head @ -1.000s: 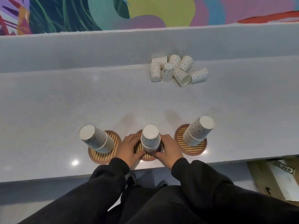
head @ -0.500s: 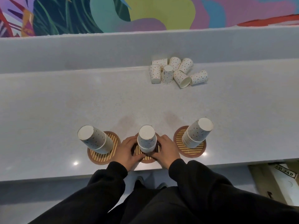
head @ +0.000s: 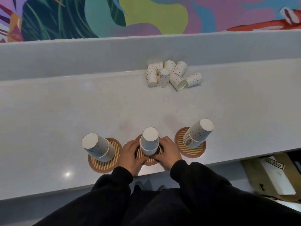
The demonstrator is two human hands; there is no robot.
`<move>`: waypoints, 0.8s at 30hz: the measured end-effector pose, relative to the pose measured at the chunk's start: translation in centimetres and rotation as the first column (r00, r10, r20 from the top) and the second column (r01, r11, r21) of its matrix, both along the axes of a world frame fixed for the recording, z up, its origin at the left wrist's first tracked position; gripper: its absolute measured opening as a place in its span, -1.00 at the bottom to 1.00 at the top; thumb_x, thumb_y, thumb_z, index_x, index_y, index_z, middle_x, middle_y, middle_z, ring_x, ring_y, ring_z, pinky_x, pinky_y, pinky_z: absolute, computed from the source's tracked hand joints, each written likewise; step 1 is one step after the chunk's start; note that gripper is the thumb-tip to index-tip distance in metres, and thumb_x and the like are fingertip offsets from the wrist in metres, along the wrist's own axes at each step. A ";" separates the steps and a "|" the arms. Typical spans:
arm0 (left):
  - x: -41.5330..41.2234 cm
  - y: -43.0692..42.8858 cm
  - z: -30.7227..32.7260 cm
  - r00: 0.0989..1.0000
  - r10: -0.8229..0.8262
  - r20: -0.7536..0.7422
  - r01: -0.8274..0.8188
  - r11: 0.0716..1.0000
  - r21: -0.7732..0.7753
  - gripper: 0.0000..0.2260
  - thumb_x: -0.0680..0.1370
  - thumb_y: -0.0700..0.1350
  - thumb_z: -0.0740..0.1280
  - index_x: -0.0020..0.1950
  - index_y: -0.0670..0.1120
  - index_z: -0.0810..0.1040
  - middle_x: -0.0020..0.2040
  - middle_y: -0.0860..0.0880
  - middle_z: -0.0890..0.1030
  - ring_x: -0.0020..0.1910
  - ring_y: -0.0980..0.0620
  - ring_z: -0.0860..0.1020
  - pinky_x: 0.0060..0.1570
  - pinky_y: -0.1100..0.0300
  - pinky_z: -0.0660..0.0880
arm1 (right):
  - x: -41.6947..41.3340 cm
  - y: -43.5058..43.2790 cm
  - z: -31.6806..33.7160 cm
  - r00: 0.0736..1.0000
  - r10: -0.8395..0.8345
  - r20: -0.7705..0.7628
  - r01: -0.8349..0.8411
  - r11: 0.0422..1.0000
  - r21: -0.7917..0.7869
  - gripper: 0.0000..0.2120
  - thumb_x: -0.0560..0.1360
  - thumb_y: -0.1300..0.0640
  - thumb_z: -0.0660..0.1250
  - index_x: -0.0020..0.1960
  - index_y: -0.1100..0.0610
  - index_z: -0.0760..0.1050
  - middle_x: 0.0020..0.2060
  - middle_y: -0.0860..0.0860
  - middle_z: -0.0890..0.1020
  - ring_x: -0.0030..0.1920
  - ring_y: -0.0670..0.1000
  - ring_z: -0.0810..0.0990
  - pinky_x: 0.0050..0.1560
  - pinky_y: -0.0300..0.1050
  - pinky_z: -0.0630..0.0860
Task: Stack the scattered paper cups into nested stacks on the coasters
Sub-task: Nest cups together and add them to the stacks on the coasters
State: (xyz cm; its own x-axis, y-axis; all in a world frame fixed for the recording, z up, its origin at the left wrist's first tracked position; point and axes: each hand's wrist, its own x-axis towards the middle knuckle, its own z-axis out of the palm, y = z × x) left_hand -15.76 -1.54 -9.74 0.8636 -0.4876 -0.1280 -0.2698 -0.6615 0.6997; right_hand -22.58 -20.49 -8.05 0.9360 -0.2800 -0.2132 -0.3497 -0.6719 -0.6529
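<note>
Two black sleeves [head: 187, 193] reach forward from the bottom edge, soft and matte, ending in bare hands at the near edge of a pale grey speckled stone surface [head: 81, 103]. The left hand [head: 132, 154] and right hand [head: 167, 153] curl around the base of the middle stack [head: 149, 141], fingers closed against its lower rim from either side. That stack is a nested column of upside-down paper cups, white with small coloured dots, its flat round bottom facing up. It stands on the middle coaster [head: 149, 160], a round disc with a brown rim and striped bamboo-like slats, mostly hidden by the hands.

Just left of it, the left coaster [head: 104, 163] of the same make carries the left stack [head: 97, 148], also inverted. To the right, the right coaster [head: 187, 147] holds the right stack [head: 197, 133], where many thin rolled rims show layered at the base. The wide lens makes both outer stacks appear to splay outward.

Farther back, well apart from the coasters, a cluster of loose cups [head: 173, 75] sits near a raised grey ledge [head: 81, 59]. About seven dotted cups touch one another; most lie on their sides, one stands upside down.

Beyond the ledge, a mural [head: 146, 13] shows smooth curving shapes in teal, yellow-green, pink, purple and red. At lower right, below the surface edge, cardboard boxes [head: 273, 173] rest on the floor.
</note>
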 end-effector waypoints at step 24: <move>-2.1 4.2 -2.9 0.950 -0.234 0.206 0.224 0.972 0.074 -0.61 0.49 0.17 0.39 0.22 0.00 0.60 0.27 0.00 0.53 0.28 0.00 0.46 0.23 0.12 0.40 | -9.0 -1.4 -1.9 0.975 -0.218 -0.041 0.190 0.918 -0.348 -0.36 0.52 -0.05 0.37 0.54 0.12 0.36 0.48 0.06 0.43 0.46 0.09 0.40 0.51 -0.03 0.30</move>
State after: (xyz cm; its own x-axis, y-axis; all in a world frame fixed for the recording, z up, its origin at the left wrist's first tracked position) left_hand -17.87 2.63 -12.63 0.7392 -0.6733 0.0167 -0.5562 -0.5964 0.5787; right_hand -31.60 -21.92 -9.95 0.8354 -0.5314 -0.1402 -0.5427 -0.7574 -0.3630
